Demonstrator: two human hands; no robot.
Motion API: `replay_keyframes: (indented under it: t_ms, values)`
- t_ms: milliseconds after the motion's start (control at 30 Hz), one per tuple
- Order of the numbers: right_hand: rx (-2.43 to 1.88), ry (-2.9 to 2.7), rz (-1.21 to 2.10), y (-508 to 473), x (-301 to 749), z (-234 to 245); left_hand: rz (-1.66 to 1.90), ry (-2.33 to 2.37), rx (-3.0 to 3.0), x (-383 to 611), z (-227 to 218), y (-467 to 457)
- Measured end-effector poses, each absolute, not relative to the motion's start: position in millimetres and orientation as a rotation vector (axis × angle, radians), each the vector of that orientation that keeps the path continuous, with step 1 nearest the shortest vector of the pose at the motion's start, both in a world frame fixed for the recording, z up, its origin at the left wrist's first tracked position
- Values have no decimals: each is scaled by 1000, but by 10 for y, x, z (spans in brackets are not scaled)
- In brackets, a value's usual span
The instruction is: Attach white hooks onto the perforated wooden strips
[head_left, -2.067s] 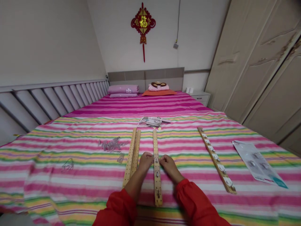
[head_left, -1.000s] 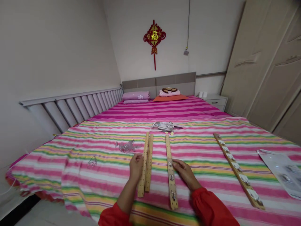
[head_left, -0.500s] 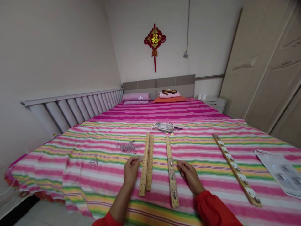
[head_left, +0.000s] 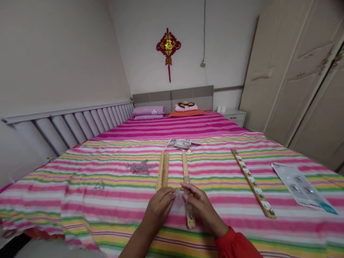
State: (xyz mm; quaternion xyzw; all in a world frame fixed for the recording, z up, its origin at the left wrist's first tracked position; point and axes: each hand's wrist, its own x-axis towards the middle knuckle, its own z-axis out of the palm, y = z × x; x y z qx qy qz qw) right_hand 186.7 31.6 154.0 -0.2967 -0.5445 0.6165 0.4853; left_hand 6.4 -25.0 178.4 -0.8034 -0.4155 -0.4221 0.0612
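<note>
My left hand (head_left: 159, 208) and my right hand (head_left: 197, 206) meet over the near end of a perforated wooden strip (head_left: 186, 175) that lies lengthwise on the striped bedspread (head_left: 107, 200). Both hands pinch a small clear plastic packet (head_left: 178, 196) between their fingertips, just above the strip. A pair of similar wooden strips (head_left: 162, 172) lies side by side just left of my left hand. What is inside the packet is too small to make out.
A fourth wooden strip with several round white fittings (head_left: 252, 181) lies to the right, with a printed plastic bag (head_left: 301, 188) beyond it. Clear packets (head_left: 139, 167) lie left of the strips, more packaging (head_left: 180, 143) beyond them. Wardrobe doors (head_left: 301, 82) stand at right, pillows (head_left: 146, 110) at the headboard.
My left hand picked a small packet up from left of the paired strips and brought it to the middle. My right hand rose off the single strip to meet it. The view swung right.
</note>
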Motion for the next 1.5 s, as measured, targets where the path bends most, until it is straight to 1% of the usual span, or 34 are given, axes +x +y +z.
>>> replay_keyframes:
  t_ms: [100,167,233,300,400,467,533,600,667,767,867,1067,1167,1500]
  values:
    - [-678,-1493,1439,265,1918,1636,-1315,-1255,-2589,149,1782,-261]
    - [-661,-1531,1428,256,1947,1659,-1434,-1340,-2669,192,1768,-259]
    - [-657,-1494,1483,251,1968,1654,-1652,-1487,-2688,228,1751,-245]
    - [-672,-1397,1596,238,1976,1627,-1965,-1663,-2649,269,1730,-220]
    - [-726,-1218,1710,210,1957,1558,-2479,-1990,-2427,351,1686,-177]
    - [-765,-1124,1692,197,1927,1506,-2744,-2216,-2161,416,1646,-159]
    - [-805,-1058,1625,193,1894,1465,-2956,-2363,-1825,485,1599,-153]
    - [-854,-1029,1543,191,1862,1439,-3058,-2433,-1573,555,1550,-158]
    - [-896,-1033,1443,179,1832,1427,-3025,-2454,-1542,621,1507,-163]
    - [-913,-1103,1291,135,1796,1422,-2927,-2414,-1646,693,1466,-157]
    - [-895,-1207,1222,94,1801,1427,-2909,-2417,-1587,709,1461,-132]
    - [-900,-1182,1262,250,1957,1464,-2888,-2615,-1579,641,1548,-5]
    - [-879,-1166,1347,443,2009,1463,-2897,-2655,-1657,609,1578,151]
    - [-942,-1127,1443,1110,1948,1417,-2647,-2683,-1852,494,1543,908]
